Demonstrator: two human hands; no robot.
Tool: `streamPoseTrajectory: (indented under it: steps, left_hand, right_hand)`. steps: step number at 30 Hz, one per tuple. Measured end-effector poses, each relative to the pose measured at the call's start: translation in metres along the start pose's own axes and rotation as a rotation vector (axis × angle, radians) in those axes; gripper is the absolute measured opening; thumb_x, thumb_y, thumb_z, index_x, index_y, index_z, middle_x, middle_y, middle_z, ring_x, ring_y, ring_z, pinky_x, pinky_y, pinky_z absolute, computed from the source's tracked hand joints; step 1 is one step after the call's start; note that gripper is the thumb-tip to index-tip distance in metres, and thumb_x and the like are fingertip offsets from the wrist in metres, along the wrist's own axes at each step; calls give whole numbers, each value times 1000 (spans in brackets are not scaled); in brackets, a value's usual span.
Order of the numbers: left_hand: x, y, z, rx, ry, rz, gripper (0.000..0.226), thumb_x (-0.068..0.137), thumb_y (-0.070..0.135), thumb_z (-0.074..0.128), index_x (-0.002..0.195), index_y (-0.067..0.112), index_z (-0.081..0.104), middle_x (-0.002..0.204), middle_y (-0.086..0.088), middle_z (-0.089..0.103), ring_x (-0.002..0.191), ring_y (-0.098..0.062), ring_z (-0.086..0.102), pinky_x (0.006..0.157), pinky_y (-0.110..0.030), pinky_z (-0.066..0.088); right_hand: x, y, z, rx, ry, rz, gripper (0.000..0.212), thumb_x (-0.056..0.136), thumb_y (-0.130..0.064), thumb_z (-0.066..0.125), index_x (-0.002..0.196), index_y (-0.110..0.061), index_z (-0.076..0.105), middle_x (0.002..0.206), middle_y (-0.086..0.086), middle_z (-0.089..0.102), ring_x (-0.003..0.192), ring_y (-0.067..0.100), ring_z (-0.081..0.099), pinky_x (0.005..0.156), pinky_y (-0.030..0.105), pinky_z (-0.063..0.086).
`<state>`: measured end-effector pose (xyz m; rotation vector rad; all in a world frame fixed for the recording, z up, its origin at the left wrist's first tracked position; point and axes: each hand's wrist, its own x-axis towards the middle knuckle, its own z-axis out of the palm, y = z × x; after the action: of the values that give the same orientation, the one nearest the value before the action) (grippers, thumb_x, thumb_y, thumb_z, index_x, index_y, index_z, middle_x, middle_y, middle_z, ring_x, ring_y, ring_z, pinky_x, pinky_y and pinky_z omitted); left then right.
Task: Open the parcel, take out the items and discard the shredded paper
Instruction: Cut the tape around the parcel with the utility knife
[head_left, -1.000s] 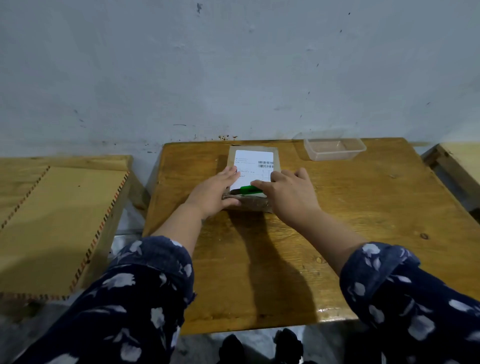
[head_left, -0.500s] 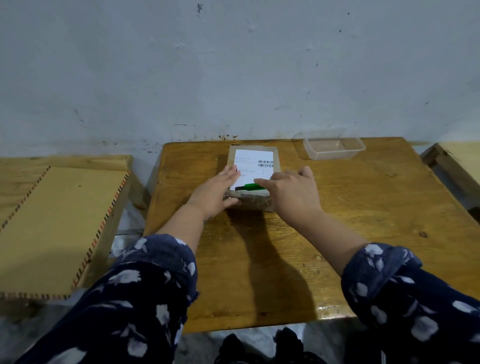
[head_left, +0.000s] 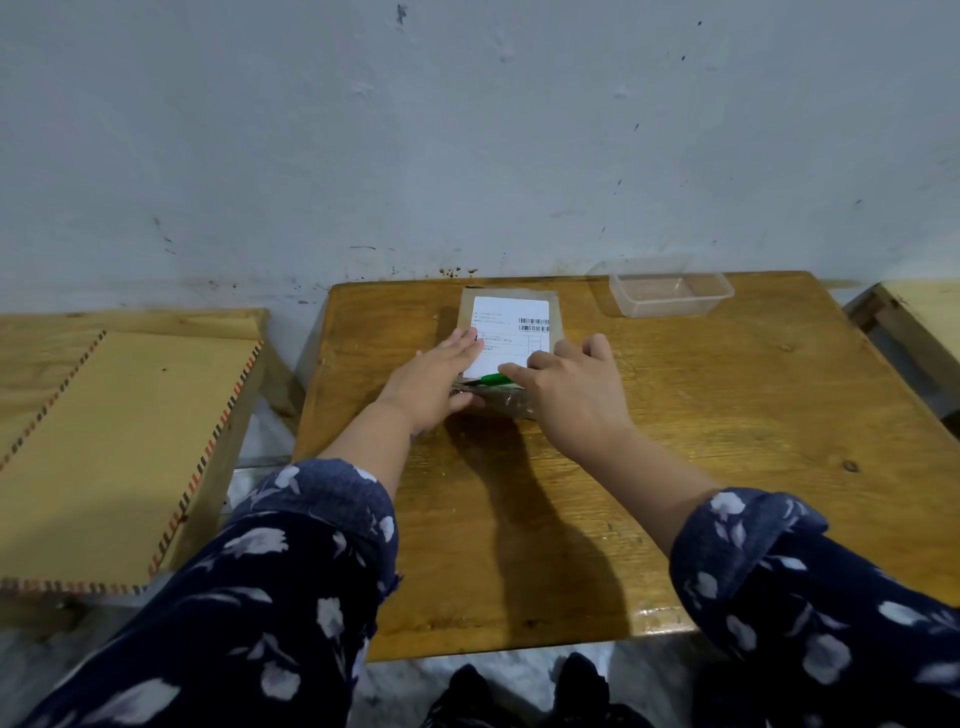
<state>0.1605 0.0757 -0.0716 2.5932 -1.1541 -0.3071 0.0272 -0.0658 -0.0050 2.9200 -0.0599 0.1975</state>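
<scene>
Head view showed the parcel (head_left: 511, 332) far across the table (head_left: 727, 415). My left hand (head_left: 431, 384) lay flat on it. My right hand (head_left: 566, 389) pinched a green cutter (head_left: 493, 379) at the near edge. The box looked light, stiff, slippery with tape.

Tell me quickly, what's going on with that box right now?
Left hand flat on the parcel, steadying. Right hand holds a green cutter at its near edge. Parcel not yet open. Clear plastic tub off to the side, nothing blocking.
</scene>
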Motion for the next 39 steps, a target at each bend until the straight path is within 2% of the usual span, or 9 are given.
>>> streamPoseTrajectory:
  steps: [6,15,23,35,39]
  left_hand:
    - [-4,6,1,56,1,1,77,92,33,56,152,25,9,160,10,-1,147,-9,-2,117,-45,13]
    - [-5,11,0,124,-29,-16,77,94,39,50,153,22,3,160,8,-6,147,-11,-5,117,-48,9]
    - [-7,15,-2,156,-41,-30,76,95,40,48,153,21,1,160,7,-7,147,-11,-6,118,-50,5]
    - [-8,23,-5,171,-64,-56,76,96,39,46,152,21,-2,160,5,-9,147,-13,-7,117,-52,2]
    - [-8,27,-6,180,-75,-87,77,96,42,45,152,20,-3,161,3,-10,147,-14,-8,116,-53,-1]
  right_hand:
    - [2,9,-3,-55,-70,35,38,90,-28,57,127,-34,52,106,-3,66,98,22,53,82,40,29]
    - [0,24,-10,-1,-118,60,40,92,-19,47,127,-36,53,101,-6,66,98,21,55,85,40,28]
    - [-4,40,-5,15,-125,92,53,89,-9,44,129,-43,51,98,-8,66,95,20,54,84,40,29]
    - [-20,58,6,56,-127,110,57,91,-6,39,131,-47,47,93,-9,63,88,19,54,77,38,25]
    - [-26,80,8,28,-187,135,52,93,-11,41,128,-47,50,97,-10,63,90,18,55,79,38,26]
